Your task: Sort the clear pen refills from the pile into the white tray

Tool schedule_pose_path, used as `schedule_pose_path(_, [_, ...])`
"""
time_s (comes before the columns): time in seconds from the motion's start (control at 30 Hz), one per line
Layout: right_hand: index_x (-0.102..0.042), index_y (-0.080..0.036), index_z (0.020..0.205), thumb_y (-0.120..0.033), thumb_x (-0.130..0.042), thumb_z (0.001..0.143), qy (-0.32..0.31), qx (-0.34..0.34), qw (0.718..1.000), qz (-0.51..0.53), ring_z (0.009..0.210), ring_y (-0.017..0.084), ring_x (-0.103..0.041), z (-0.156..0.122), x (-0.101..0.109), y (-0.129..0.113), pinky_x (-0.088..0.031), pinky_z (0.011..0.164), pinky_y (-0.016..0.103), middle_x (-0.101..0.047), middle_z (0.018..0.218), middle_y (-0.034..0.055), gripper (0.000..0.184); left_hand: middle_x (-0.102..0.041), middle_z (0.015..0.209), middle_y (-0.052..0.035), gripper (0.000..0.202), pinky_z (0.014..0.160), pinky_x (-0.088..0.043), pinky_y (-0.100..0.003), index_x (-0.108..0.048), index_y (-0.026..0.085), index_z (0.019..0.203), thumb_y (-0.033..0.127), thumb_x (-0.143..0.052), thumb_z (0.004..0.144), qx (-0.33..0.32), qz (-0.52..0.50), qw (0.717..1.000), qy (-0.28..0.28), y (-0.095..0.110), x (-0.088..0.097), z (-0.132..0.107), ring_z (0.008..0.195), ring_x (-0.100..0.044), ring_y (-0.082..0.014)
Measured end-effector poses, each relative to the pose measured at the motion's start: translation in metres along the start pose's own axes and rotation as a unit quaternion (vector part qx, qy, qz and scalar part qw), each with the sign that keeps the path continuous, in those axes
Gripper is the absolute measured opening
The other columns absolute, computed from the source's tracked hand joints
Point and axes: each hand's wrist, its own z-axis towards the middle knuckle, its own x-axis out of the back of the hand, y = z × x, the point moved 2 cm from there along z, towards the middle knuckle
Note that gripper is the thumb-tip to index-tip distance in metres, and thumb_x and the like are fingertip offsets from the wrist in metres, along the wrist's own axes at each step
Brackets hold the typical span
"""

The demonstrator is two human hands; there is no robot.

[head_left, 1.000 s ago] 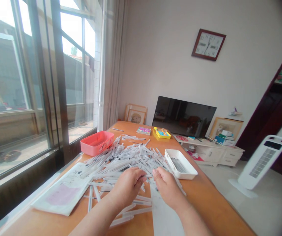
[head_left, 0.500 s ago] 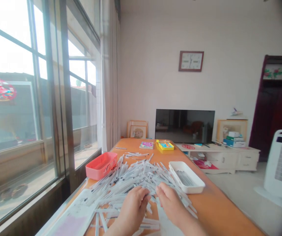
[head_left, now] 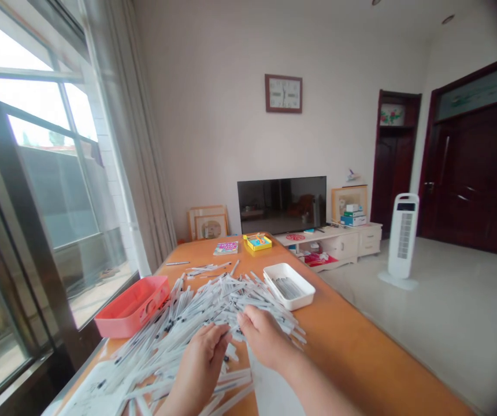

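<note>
A large heap of slim, clear-white plastic pens (head_left: pixel 188 323), some with black ends, covers the near part of the wooden table. Low over its near side, my left hand (head_left: pixel 203 361) is closed, thumb against curled fingers. My right hand (head_left: pixel 268 338) faces it with thumb and fingers pinched together. A small gap separates the fingertips. Whatever either hand grips is hidden or too small to name. Just beyond my right hand stands a white tray (head_left: pixel 304 301) holding grey, thin sticks that look like pens or refills.
A red plastic basket (head_left: pixel 114 326) stands at the left table edge. Farther back lie a purple booklet (head_left: pixel 226 248), a yellow box (head_left: pixel 258 242) and a single pen (head_left: pixel 178 263). Paper sheets (head_left: pixel 274 387) lie under and beside the heap. The window is at left.
The head view has swung to the right, so everything appears shifted left. Both hands stay closed and facing each other over the pen heap, in nearly the same pose.
</note>
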Motion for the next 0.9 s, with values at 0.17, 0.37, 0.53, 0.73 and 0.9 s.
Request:
schedule_pose_path(0.17, [-0.043,-0.021,0.066,-0.051,-0.044,0.097,-0.003,-0.024,0.999,0.023,0.061,0.013,-0.044,0.001,-0.001,0.002,-0.031,0.057,0.025,-0.050,0.063,-0.0023,0.043,-0.070,0.091,-0.0079,0.024,0.080,-0.046,-0.034,-0.069,0.023,0.108,0.034,-0.050,0.098,-0.013,0.020,1.000,0.009,0.002,0.002,0.000,0.088,-0.063,-0.0242])
schedule_pose_path(0.37, [-0.051,-0.022,0.072,-0.060,-0.033,0.100,-0.022,-0.070,0.986,0.147,0.052,0.014,-0.050,0.004,-0.004,0.010,-0.038,0.057,0.027,-0.050,0.054,-0.0036,0.050,-0.070,0.094,-0.0073,0.028,0.081,-0.047,-0.033,-0.070,0.023,0.110,0.036,-0.048,0.100,0.017,-0.006,1.000,0.004,0.007,0.003,0.000,0.090,-0.064,-0.0226])
schedule_pose_path(0.53, [-0.052,-0.021,0.071,-0.057,-0.040,0.099,-0.037,-0.044,0.991,0.121,0.058,0.014,-0.053,0.001,-0.002,0.008,-0.039,0.062,0.026,-0.055,0.057,-0.0032,0.047,-0.070,0.090,-0.0070,0.030,0.078,-0.048,-0.032,-0.072,0.024,0.112,0.037,-0.048,0.099,0.025,-0.012,1.000,0.005,0.008,0.001,-0.001,0.086,-0.065,-0.0222])
schedule_pose_path(0.73, [-0.048,-0.021,0.067,-0.052,-0.043,0.099,0.022,-0.037,0.994,0.096,0.058,0.014,-0.051,0.003,0.003,0.011,-0.037,0.059,0.026,-0.054,0.058,-0.0036,0.044,-0.073,0.105,-0.0091,0.034,0.089,-0.050,-0.038,-0.069,0.024,0.120,0.040,-0.060,0.091,0.055,-0.032,0.996,0.061,-0.001,0.005,-0.002,0.099,-0.067,-0.0257])
schedule_pose_path(0.9, [-0.048,-0.022,0.068,-0.055,-0.044,0.096,0.074,-0.086,0.984,0.134,0.056,0.014,-0.049,0.008,0.006,0.026,-0.038,0.058,0.026,-0.055,0.058,-0.0029,0.044,-0.070,0.116,-0.0123,0.037,0.092,-0.049,-0.043,-0.064,0.020,0.119,0.033,-0.064,0.084,0.138,-0.128,0.976,0.107,-0.020,0.009,-0.001,0.107,-0.065,-0.0277])
